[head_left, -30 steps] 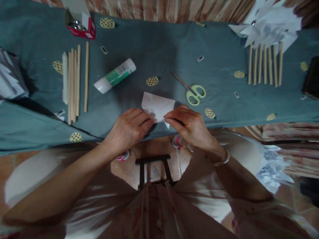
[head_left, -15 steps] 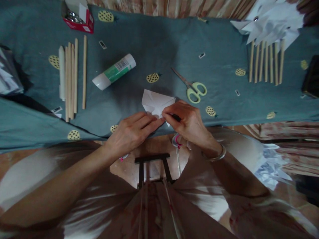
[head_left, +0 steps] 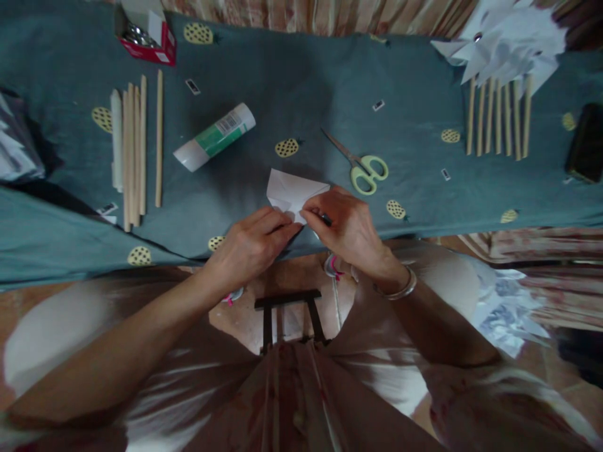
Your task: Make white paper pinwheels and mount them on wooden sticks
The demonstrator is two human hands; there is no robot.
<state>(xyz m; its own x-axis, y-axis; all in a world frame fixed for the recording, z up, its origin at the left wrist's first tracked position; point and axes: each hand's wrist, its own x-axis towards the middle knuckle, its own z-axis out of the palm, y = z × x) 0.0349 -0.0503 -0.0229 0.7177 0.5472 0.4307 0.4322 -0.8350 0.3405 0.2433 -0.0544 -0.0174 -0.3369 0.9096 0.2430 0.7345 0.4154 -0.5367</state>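
Observation:
A white piece of paper (head_left: 289, 188) with crease lines lies on the cloth near the table's front edge. My left hand (head_left: 257, 242) has its fingers closed at the paper's lower left edge. From the other side my right hand (head_left: 346, 220) pinches the lower edge, thumb and forefinger almost touching the left fingertips. A small dark thing shows inside the curl of my right hand, too little of it to name. The pinched part is hidden by the fingers. Just beyond the right hand lie scissors (head_left: 360, 166) with light green handles.
A glue stick (head_left: 214, 137) lies left of centre, beside wooden sticks (head_left: 134, 154). Behind them stands a red box (head_left: 146, 41) of small shiny metal pieces. Paper pinwheels (head_left: 511, 47) on sticks are at the back right, a dark phone-like object (head_left: 584, 144) at the right edge.
Both hands have shifted slightly, the right one leftward along the paper's lower edge. My left fingers have drawn back and bent more. The dark thing in my right hand shows a little more.

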